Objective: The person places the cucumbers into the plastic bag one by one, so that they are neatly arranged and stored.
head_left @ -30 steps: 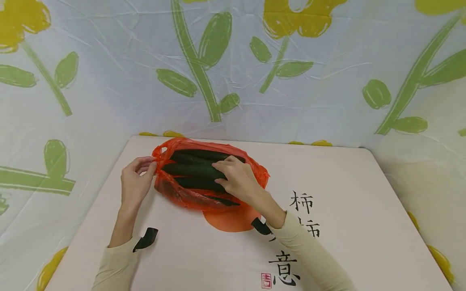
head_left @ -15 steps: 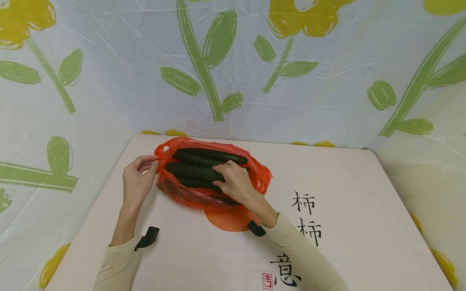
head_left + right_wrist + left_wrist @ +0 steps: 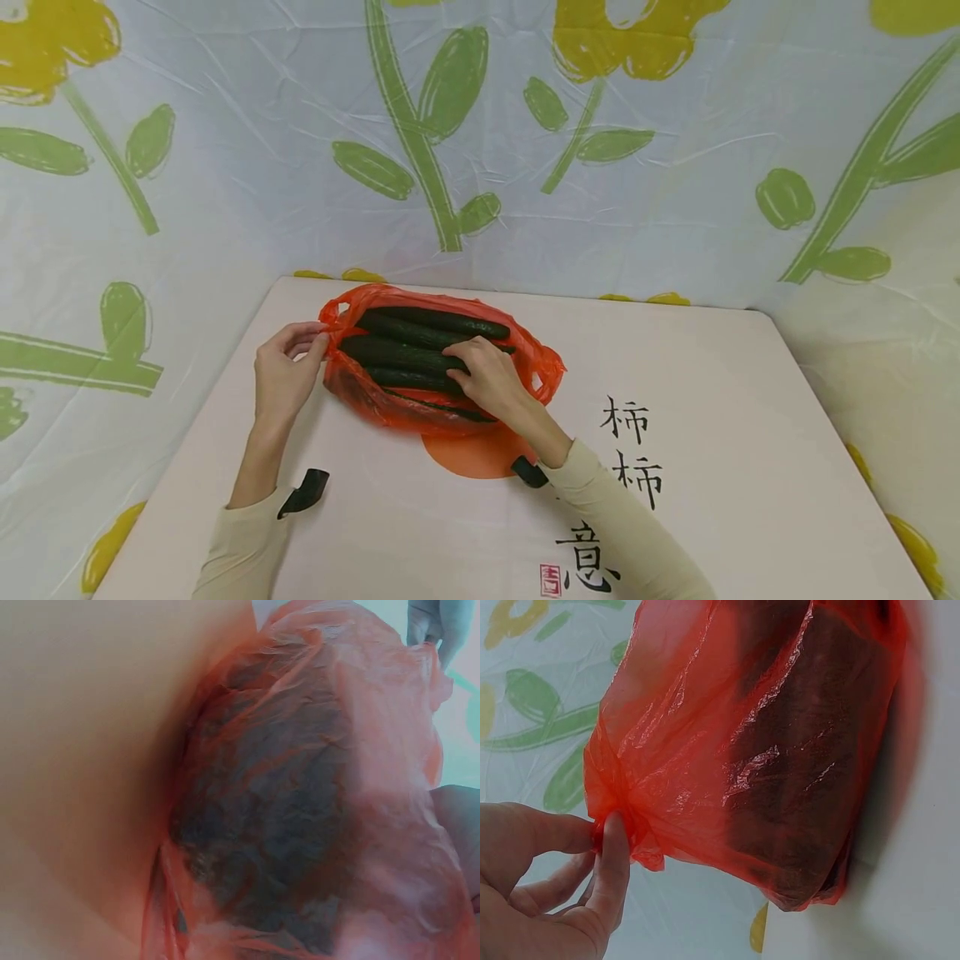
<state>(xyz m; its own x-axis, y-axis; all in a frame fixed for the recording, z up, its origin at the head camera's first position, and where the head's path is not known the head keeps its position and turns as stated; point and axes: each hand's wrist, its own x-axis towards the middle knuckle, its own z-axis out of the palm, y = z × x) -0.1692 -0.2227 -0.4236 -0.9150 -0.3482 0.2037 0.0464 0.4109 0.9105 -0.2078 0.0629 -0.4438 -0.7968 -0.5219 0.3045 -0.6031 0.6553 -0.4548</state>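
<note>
A red plastic bag (image 3: 420, 422) lies at the back left of the table, its mouth spread wide. Several dark green cucumbers (image 3: 390, 353) lie side by side in it. At the bag's left end, my left hand (image 3: 283, 371) pinches the gathered plastic between thumb and fingertips; the left wrist view shows this pinch on the bag (image 3: 682, 780) closely. My right hand (image 3: 491, 379) reaches over the bag's right part, thumb and fingers gripping one of the middle cucumbers near its right end. In the right wrist view, the bag's side (image 3: 270, 780) hides most of that hand's fingers.
The pale table cover (image 3: 375, 517) bears an orange round print (image 3: 468, 457) and black characters (image 3: 626, 418). A flower-printed cloth (image 3: 285, 167) hangs behind and at both sides of the table. Dark camera mounts (image 3: 303, 493) stick out from the wrists.
My right hand has shifted slightly; the bag's right end with its handle hole and the back cucumber's right end show more. My left hand keeps its pinch on the bag.
</note>
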